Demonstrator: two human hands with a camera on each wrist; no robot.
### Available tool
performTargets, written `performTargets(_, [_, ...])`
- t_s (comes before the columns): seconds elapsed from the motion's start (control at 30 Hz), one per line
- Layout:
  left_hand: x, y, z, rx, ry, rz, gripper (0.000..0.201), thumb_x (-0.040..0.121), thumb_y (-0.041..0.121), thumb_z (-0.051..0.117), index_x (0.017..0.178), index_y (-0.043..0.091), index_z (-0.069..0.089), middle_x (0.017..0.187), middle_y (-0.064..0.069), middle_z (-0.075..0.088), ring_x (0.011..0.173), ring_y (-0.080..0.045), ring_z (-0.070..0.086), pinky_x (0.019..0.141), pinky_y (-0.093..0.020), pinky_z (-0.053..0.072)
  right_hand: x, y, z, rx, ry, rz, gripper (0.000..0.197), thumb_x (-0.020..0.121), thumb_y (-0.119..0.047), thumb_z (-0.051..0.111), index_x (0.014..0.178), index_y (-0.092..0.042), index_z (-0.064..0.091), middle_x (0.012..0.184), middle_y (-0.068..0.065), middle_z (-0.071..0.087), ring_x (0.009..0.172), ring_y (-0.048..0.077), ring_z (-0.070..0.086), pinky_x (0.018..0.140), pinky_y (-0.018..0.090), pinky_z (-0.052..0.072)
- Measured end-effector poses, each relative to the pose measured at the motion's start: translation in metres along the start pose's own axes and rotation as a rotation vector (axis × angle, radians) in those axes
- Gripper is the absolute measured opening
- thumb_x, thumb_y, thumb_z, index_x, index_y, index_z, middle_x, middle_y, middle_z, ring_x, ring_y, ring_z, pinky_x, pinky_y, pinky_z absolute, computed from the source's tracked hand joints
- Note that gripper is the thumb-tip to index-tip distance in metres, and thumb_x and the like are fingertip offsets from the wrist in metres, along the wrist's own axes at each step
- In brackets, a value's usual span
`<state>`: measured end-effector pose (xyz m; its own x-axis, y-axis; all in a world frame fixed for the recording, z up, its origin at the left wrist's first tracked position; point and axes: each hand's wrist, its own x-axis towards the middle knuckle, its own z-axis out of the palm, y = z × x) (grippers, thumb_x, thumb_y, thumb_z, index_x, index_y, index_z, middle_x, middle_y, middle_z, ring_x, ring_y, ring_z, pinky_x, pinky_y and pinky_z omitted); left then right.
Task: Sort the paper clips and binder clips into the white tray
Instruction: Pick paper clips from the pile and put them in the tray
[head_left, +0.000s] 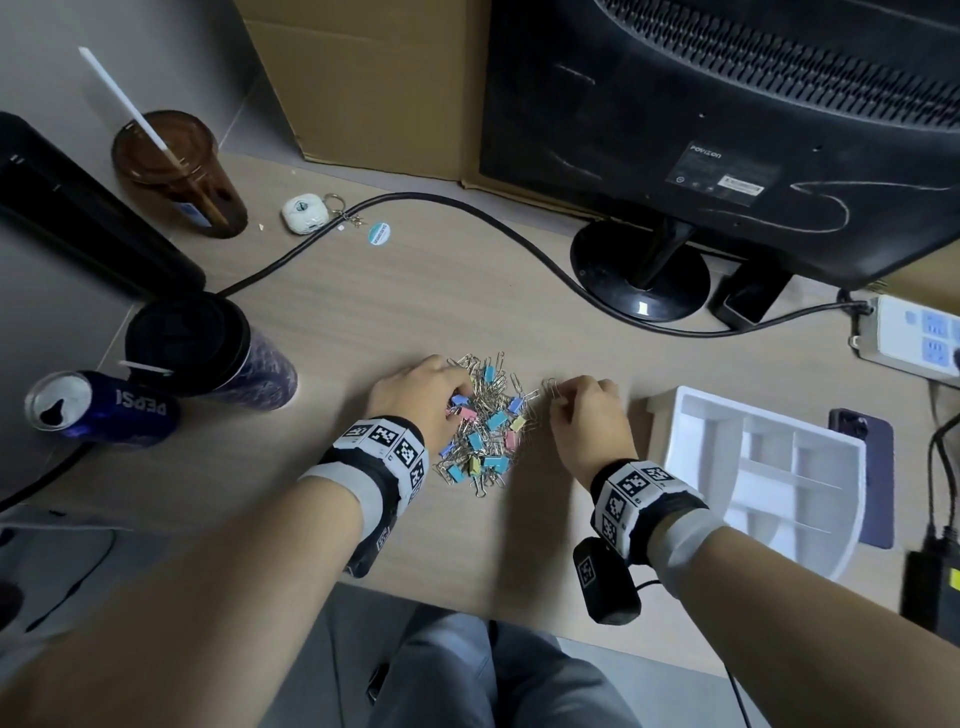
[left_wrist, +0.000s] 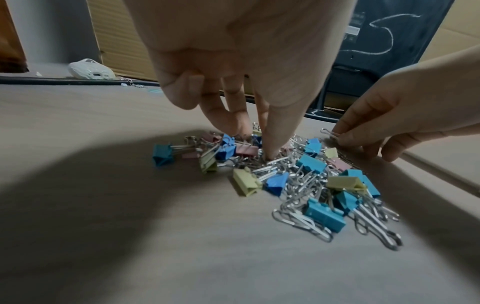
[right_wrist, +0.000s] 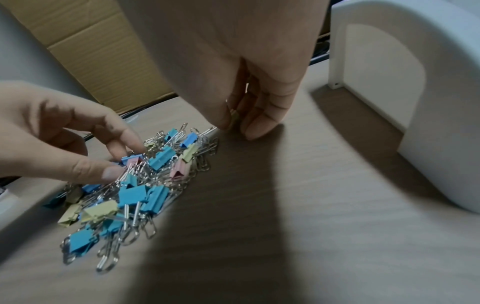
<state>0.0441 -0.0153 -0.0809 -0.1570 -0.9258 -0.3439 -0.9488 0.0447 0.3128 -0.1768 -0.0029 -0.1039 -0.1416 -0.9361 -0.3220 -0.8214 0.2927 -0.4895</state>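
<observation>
A pile of silver paper clips and blue, pink and yellow binder clips (head_left: 485, 426) (left_wrist: 298, 176) (right_wrist: 135, 193) lies mid-desk. My left hand (head_left: 456, 402) (left_wrist: 254, 144) (right_wrist: 122, 160) digs into the pile's left side, thumb and forefinger curled around a pink binder clip (left_wrist: 246, 150) (right_wrist: 132, 161). At the pile's far right edge, my right hand (head_left: 558, 400) (left_wrist: 337, 136) (right_wrist: 235, 123) pinches a small clip (left_wrist: 328, 132). Its silver wire loop sticks out, and a yellowish bit shows between the fingertips. The white tray (head_left: 685, 441) (right_wrist: 415, 102), divided into compartments, stands to the right of that hand.
A Pepsi can (head_left: 98, 410) and a dark tumbler (head_left: 218, 353) stand at the left, with a brown cup (head_left: 179, 166) behind them. A black cable (head_left: 467, 208) crosses the desk to the monitor stand (head_left: 639, 270). A phone (head_left: 878, 467) lies beyond the tray, with a power strip (head_left: 914, 332) farther back.
</observation>
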Motion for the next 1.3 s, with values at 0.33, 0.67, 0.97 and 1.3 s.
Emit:
performTargets(0.33, [0.008, 0.006, -0.004, 0.04, -0.034, 0.017, 0.008, 0.083, 0.036, 0.07, 0.087, 0.035, 0.064, 0.105, 0.017, 0.054, 0.078, -0.005, 0.058, 0.064, -0.023, 0.04, 0.006, 0.003, -0.001, 0.046, 0.021, 0.002, 0.026, 0.087, -0.016, 0.06, 0.113, -0.013, 0.061, 0.116, 0.011, 0.054, 0.102, 0.031, 0.059, 0.096, 0.037, 0.05])
performTargets(0.67, [-0.006, -0.007, -0.019, 0.018, 0.019, -0.029, 0.014, 0.076, 0.042, 0.071, 0.082, 0.033, 0.063, 0.098, 0.015, 0.054, 0.085, -0.006, 0.057, 0.064, -0.024, 0.037, 0.002, -0.031, 0.005, 0.01, -0.167, -0.345, 0.034, 0.078, -0.012, 0.069, 0.11, -0.02, 0.073, 0.104, -0.003, 0.053, 0.088, 0.015, 0.061, 0.085, 0.01, 0.042])
performTargets(0.97, [-0.031, -0.045, -0.022, -0.08, 0.052, -0.304, 0.027, 0.069, 0.049, 0.067, 0.074, 0.025, 0.055, 0.089, 0.01, 0.054, 0.078, -0.015, 0.06, 0.065, -0.028, 0.046, 0.006, -0.046, 0.013, -0.095, -0.215, -0.224, 0.025, 0.081, -0.022, 0.077, 0.105, -0.021, 0.067, 0.103, 0.003, 0.059, 0.093, 0.025, 0.062, 0.085, 0.032, 0.053])
performTargets(1.3, [-0.045, -0.046, -0.02, -0.383, 0.096, -0.25, 0.021, 0.076, 0.039, 0.077, 0.073, 0.026, 0.06, 0.087, 0.012, 0.063, 0.071, -0.002, 0.058, 0.061, -0.021, 0.047, 0.007, -0.043, 0.008, -0.047, -0.193, -0.189, 0.019, 0.081, -0.026, 0.08, 0.097, -0.019, 0.072, 0.083, -0.006, 0.066, 0.08, 0.014, 0.062, 0.071, 0.023, 0.045])
